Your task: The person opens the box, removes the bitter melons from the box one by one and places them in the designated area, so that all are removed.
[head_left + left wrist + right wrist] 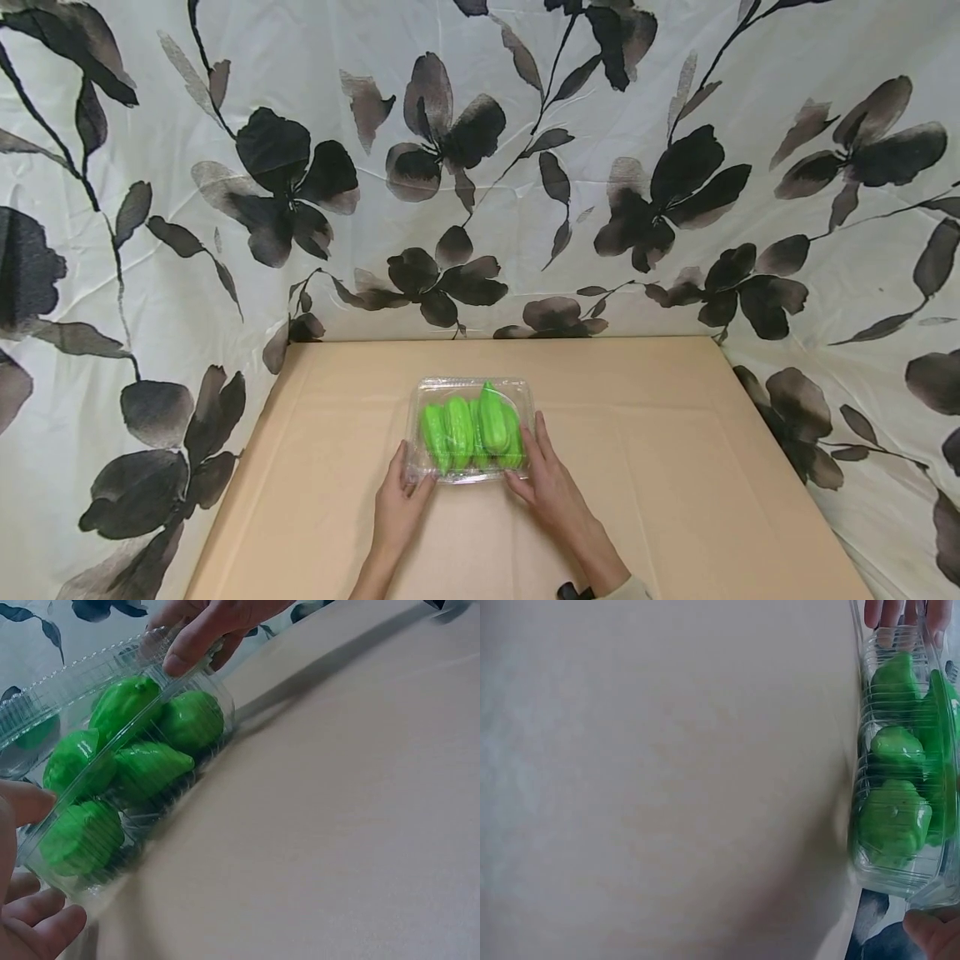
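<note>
A clear plastic clamshell box (442, 386) with ribbed walls stands near the middle of the tabletop. Inside lie several glossy bright green, long, ridged vegetables (459, 429), seen end-on through the wall in the left wrist view. My left hand (399, 507) grips the box's left side, thumb at the rim and the other fingers lower down. On the opposite side my right hand (558, 496) holds it, with the thumb near the front corner and fingers along the edge. Whether the lid is fastened I cannot tell.
The light tan tabletop (337, 517) spreads around the box, its far edge meeting a white cloth (525, 225) with dark printed flowers. That cloth also hangs along the left and right sides. A dark band (573, 592) shows at my right wrist.
</note>
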`<state>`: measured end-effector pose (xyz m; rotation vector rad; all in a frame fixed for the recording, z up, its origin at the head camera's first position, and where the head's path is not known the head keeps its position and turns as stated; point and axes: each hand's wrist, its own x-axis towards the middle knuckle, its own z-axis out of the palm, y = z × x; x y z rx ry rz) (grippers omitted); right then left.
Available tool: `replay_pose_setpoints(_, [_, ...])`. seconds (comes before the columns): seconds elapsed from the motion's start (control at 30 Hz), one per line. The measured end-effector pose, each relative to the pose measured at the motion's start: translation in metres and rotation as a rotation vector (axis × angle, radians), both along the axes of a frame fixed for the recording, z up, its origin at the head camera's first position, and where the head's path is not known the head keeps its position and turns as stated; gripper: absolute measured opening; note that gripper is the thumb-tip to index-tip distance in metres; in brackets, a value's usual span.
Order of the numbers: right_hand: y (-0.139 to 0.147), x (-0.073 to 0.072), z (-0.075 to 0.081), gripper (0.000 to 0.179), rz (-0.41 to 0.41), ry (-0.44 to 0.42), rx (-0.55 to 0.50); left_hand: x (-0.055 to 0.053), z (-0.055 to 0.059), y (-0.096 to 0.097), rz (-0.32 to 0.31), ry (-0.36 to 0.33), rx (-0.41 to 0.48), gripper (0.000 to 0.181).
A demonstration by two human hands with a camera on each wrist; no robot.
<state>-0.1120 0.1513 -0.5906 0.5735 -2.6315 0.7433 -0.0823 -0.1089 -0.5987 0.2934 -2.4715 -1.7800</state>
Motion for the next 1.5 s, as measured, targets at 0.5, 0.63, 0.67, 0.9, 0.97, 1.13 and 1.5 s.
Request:
replay_pose_setpoints(0.5, [-0.004,0.003,0.004,0.074,-0.033,-0.104,-0.062,0.002,-0.012,0.000,-0.028,0.033,-0.007,0.084])
replay_pose_setpoints(0.63, [-0.005,0.003,0.004,0.076,-0.036,-0.109,-0.067,0.002,-0.014,0.000,-0.044,0.049,-0.011,0.082])
replay_pose_setpoints(0.67, [-0.006,0.003,0.004,0.075,-0.043,-0.108,-0.060,0.002,-0.015,0.000,-0.050,0.052,-0.014,0.082])
replay_pose_setpoints(0.9, [-0.006,0.004,0.006,0.068,-0.075,-0.059,-0.106,0.000,-0.020,-0.001,-0.092,0.085,0.008,0.077])
replay_pose_setpoints(0.97, [-0.005,0.004,0.004,0.066,-0.070,-0.046,-0.120,0.000,-0.021,0.000,-0.088,0.089,0.002,0.077])
replay_pose_setpoints(1.13, [-0.004,0.003,0.001,0.063,-0.059,-0.001,-0.131,0.003,-0.022,0.000,-0.041,0.081,-0.007,0.081])
replay_pose_setpoints(1.5, [-0.002,-0.008,0.012,0.061,-0.158,-0.005,-0.173,0.007,-0.026,0.002,0.015,0.043,0.054,0.081])
